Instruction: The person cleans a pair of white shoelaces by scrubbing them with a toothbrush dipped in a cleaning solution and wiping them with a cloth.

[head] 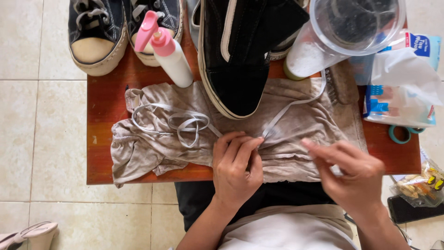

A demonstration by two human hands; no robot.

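**Lace Handling at the Front Edge of the Tabletop**

The left hand [237,169] rested on a crumpled beige cloth [152,148] spread over the red-brown wooden tabletop [104,97]. Its grip was closed: the fingers were curled inward and pinched a grey shoelace [289,107] where the lace met the cloth, just in front of the black sneaker [240,60]. From that pinch point the lace ran up and to the right toward a clear plastic jug [344,32], while its other length lay in loose loops on the cloth to the left.

The right hand [354,173] was positioned just to the right of the left hand, above the near edge of the cloth. Its fingers were drawn together, with the index finger extended toward the left hand (whether anything was held between the fingertips could not be determined, as the hand was slightly blurred).

The black sneaker, with a white side stripe and white sole edge, stood toe-forward on the cloth. A white spray bottle with a pink trigger [167,48] lay beside it to the left, resting against a pair of dark canvas sneakers with cream toe caps [99,32]. At the right edge lay a plastic package [402,88] and teal-handled scissors [401,134].
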